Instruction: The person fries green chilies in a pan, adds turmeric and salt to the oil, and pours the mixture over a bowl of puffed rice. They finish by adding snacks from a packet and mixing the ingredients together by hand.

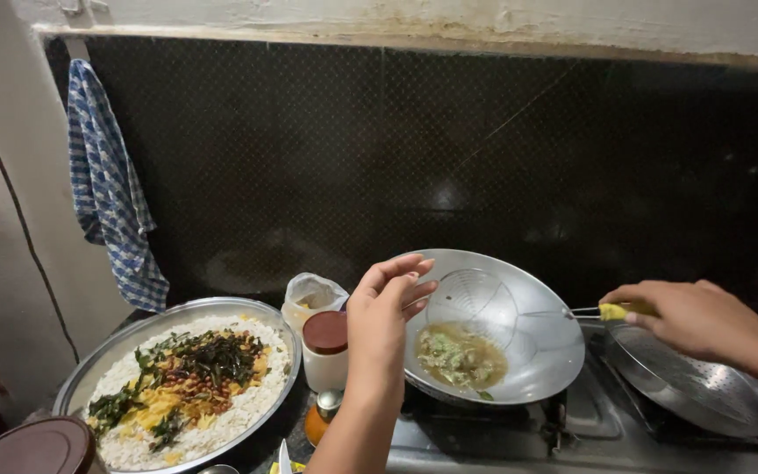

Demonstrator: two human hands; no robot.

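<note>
Steel wok (537,351) under open left fingers (396,281); right fingers (651,312) pinch the wire strainer's (475,303) yellow handle (614,311).

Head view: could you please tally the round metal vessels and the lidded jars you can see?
Metal vessels: 3 – wok, rice tray, perforated pan
Lidded jars: 2 – white jar, orange jar
Total: 5

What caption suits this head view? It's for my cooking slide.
Left hand hovers open over a steel wok of frying greens while the right hand holds a yellow-handled wire skimmer.
</note>
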